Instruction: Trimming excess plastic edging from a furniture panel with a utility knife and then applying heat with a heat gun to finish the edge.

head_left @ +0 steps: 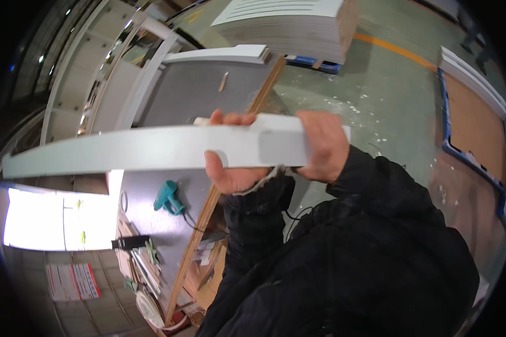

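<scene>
A long white board with a stepped notch along its far edge is held up in front of me, stretching far out to the left. My left hand is closed around it from beneath, thumb on the near face and fingertips showing over the far edge. Near the board's right end, my right hand wraps over it; some of those fingers are blurred or hidden. Below the board, on the grey-topped workbench, lies a teal heat gun with a dark cord.
More white boards lie at the bench's far end, near a small wooden stick. Tools and strips clutter its near left part. A tall stack of white panels stands on a blue pallet beyond. At right is another blue-edged pallet.
</scene>
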Demonstrator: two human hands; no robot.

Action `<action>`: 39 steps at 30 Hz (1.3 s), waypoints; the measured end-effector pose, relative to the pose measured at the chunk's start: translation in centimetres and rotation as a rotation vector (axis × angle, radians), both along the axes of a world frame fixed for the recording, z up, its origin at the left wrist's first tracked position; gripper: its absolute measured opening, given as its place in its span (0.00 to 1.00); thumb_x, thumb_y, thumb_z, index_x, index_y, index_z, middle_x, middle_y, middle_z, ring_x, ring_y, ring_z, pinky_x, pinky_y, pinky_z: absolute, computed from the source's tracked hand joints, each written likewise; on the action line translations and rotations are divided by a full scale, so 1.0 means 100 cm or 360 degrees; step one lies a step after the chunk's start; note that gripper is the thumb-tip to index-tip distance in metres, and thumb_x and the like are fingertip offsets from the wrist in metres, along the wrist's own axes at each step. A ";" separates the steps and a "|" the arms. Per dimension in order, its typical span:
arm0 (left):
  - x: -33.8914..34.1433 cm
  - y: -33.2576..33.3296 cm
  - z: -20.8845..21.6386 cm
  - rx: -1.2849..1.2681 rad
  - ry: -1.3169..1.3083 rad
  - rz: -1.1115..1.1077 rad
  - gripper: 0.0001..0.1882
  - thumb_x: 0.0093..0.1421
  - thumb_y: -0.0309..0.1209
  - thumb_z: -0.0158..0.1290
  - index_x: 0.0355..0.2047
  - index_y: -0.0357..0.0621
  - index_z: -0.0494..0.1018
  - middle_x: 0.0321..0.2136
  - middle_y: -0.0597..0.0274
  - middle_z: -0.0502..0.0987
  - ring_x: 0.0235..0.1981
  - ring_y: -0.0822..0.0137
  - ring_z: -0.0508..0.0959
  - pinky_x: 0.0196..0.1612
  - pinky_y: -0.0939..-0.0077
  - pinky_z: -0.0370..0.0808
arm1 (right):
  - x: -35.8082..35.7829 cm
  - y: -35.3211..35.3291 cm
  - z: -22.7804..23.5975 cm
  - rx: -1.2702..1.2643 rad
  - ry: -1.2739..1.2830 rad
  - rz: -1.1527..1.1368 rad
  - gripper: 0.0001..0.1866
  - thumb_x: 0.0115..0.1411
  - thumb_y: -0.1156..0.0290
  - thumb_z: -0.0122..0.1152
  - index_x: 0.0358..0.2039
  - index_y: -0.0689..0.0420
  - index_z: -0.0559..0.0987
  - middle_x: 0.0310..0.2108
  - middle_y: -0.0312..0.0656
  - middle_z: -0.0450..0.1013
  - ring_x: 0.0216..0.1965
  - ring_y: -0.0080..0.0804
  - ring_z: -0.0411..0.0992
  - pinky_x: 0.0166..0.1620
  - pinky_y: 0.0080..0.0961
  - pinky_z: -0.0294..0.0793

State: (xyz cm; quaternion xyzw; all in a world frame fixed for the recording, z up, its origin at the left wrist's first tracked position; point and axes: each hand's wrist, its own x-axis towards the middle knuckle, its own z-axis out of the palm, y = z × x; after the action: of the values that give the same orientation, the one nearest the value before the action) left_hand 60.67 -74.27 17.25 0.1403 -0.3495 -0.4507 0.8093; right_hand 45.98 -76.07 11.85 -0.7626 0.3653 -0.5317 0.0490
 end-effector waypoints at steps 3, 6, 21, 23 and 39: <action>0.026 0.000 -0.008 -0.0154 -0.0007 -0.0289 0.22 0.61 0.44 0.47 0.48 0.40 0.67 0.36 0.58 0.71 0.38 0.60 0.70 0.52 0.56 0.65 | 0.006 0.004 0.000 0.0035 0.0016 0.0052 0.42 0.34 0.63 0.75 0.50 0.67 0.69 0.41 0.52 0.71 0.43 0.49 0.71 0.47 0.40 0.67; 0.034 0.001 0.001 -0.0171 -0.0014 -0.0273 0.19 0.61 0.41 0.47 0.47 0.41 0.67 0.34 0.59 0.70 0.37 0.62 0.69 0.52 0.57 0.65 | -0.001 0.001 0.003 -0.0030 -0.0063 0.0166 0.46 0.33 0.62 0.75 0.54 0.69 0.68 0.46 0.57 0.71 0.45 0.54 0.71 0.51 0.44 0.69; 0.020 -0.031 -0.019 0.0086 0.0058 0.0093 0.15 0.60 0.34 0.47 0.45 0.41 0.66 0.33 0.60 0.68 0.34 0.63 0.70 0.47 0.60 0.69 | -0.047 -0.026 -0.031 0.0192 0.0199 0.0069 0.44 0.33 0.66 0.75 0.53 0.67 0.68 0.46 0.54 0.72 0.46 0.52 0.72 0.49 0.40 0.71; 0.013 -0.038 -0.024 0.0160 0.0157 0.0185 0.15 0.59 0.34 0.48 0.44 0.39 0.66 0.32 0.59 0.68 0.33 0.62 0.70 0.47 0.59 0.69 | -0.046 -0.035 -0.042 0.0206 0.0189 0.0158 0.44 0.33 0.66 0.75 0.53 0.67 0.69 0.45 0.54 0.72 0.46 0.53 0.72 0.49 0.40 0.71; 0.019 -0.104 -0.159 0.1518 0.0016 0.0714 0.11 0.55 0.31 0.49 0.29 0.33 0.73 0.17 0.56 0.75 0.20 0.64 0.76 0.29 0.68 0.74 | -0.041 -0.062 -0.135 0.1182 0.0686 0.0372 0.29 0.42 0.64 0.66 0.44 0.66 0.73 0.32 0.62 0.75 0.37 0.62 0.74 0.41 0.48 0.75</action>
State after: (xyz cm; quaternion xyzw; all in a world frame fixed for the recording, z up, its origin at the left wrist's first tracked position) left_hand 62.62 -84.68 1.38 0.5623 -0.0631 -0.3760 0.7338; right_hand 41.91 -82.27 -1.61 -0.8228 0.4448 -0.1841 0.3021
